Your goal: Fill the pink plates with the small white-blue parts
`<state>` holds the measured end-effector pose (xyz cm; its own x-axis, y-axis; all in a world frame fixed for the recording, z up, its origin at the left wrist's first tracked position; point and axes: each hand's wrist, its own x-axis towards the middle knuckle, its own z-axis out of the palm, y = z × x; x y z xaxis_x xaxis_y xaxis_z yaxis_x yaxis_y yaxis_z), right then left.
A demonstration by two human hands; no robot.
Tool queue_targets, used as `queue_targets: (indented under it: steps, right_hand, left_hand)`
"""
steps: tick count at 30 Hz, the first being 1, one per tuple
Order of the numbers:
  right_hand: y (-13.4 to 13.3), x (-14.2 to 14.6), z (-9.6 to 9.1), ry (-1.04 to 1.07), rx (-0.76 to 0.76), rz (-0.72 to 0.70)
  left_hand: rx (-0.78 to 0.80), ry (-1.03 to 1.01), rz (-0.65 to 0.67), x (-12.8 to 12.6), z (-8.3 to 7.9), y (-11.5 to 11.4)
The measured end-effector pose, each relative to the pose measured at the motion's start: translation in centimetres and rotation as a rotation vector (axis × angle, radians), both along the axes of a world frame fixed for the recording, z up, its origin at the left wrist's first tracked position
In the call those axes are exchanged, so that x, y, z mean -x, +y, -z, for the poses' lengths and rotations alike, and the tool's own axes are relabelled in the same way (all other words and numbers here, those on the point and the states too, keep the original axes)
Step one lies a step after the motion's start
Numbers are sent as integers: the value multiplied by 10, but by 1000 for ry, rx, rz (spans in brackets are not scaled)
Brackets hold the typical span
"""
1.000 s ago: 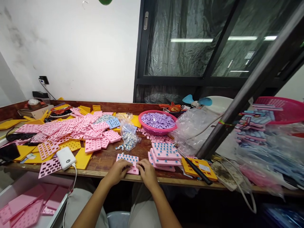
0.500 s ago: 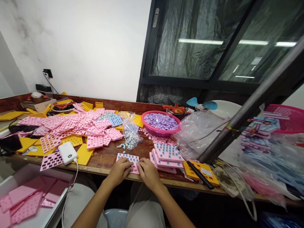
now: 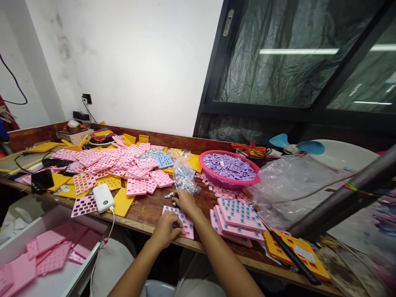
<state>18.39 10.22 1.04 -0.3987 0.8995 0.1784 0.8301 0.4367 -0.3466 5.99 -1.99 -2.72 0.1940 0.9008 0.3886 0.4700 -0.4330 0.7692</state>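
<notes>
A pink board (image 3: pixel 189 228) with a grid of sockets lies at the table's front edge, with small blue pieces seated in part of it. My left hand (image 3: pixel 168 229) rests on its near left side, fingers curled and thumb drawn in; what they hold, if anything, is hidden. Beyond the board, my right hand (image 3: pixel 185 202) reaches across with bent fingers down at a few loose blue-and-white pieces (image 3: pixel 168 195). Whether a piece is between those fingertips cannot be made out. Just behind lies a clear plastic bag (image 3: pixel 185 177) of similar pieces.
Right of the board stands a stack of filled pink boards (image 3: pixel 237 214), near a black-handled tool (image 3: pixel 293 258). Behind is a pink basket (image 3: pixel 227 183) of purple pieces. Pink boards (image 3: pixel 105 159) and a white power bank (image 3: pixel 103 198) crowd the left. A slanted pole (image 3: pixel 346 198) crosses the right.
My right hand has left the board and moved forward to the loose pieces. My left hand has shifted toward the board's near side. The view has turned left.
</notes>
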Motion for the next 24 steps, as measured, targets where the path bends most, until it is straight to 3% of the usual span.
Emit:
queue_targets:
  steps: [5,10,13,16,20,24]
  right_hand:
    - [1,-6,-2,17,8,-28]
    - [-9,-16,-15,115,1,-89]
    - [-38,-33,-12,394,-4,-80]
    - [-78,-56,3,711,33,-41]
    - [-120,-74,23,664,-2,-6]
    - [-130,-74,31,564,-73,-64]
  left_hand:
    - [7,102,-4,-1,-5,3]
    - [-22,108,160,8,-14,-1]
    - [-53,83,126,9,-12,-4]
    - [-81,92,72,5,-7,-7]
    - [-52,40,13,2,-3,-9]
    - [-44,38,50,7,-3,-9]
